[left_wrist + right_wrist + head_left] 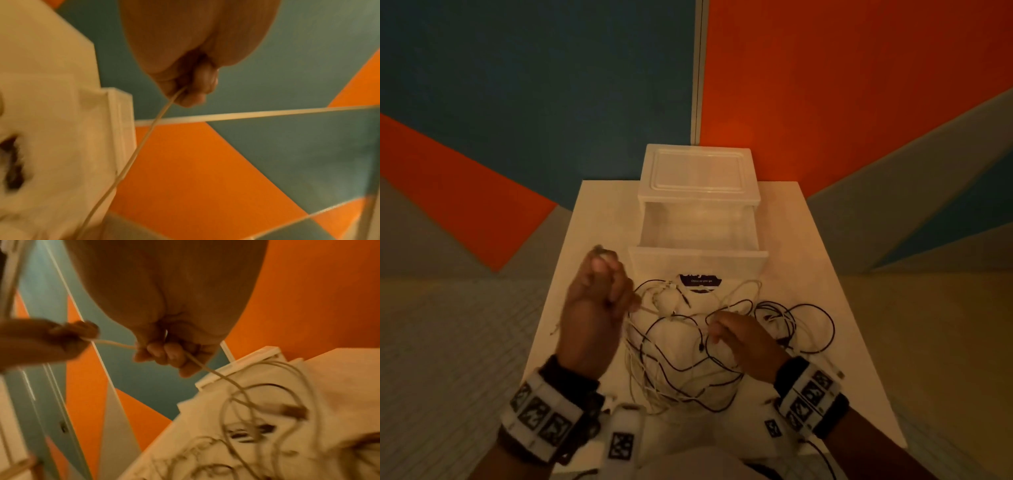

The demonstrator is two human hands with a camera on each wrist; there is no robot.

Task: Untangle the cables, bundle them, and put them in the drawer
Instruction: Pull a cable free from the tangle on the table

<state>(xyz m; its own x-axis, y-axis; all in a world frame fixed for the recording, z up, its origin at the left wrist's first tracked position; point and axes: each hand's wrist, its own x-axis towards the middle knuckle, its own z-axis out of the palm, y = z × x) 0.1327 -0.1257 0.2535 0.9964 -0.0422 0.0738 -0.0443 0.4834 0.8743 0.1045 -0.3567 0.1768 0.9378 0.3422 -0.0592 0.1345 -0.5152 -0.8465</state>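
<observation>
The step in hand looks like the untangling: nothing is bundled yet, and the cables (688, 342), white ones and black ones, lie in one loose snarl on the white counter (808, 257) just in front of the person. Nearest, both forearms reach in from the lower edge, each with a marker-covered wrist band. The right hand (736, 342) sits low over the middle of the snarl, knuckles up; the right wrist view shows its grip folded round a white cable (205, 368), which enters on the thumb side and leaves past the little finger down to the heap. The left hand (595, 301) is raised above the counter's left part, wrist upright, its grip likewise closed on the same white cable, as the left wrist view shows, with the strand dropping from the curled fingers (195, 91) toward the counter. Between the two hands the strand runs short and fairly straight. The next move, I judge, calls for drawing this one cable free: the left hand lifting away while the right lets it slide or picks the black loops off it, gently, since a hard pull could tighten knots or drag the whole heap. Beyond the snarl stands the translucent drawer (698, 236), pulled open toward the person and apparently holding nothing, under its plastic case (698, 171) against the orange and teal wall.
</observation>
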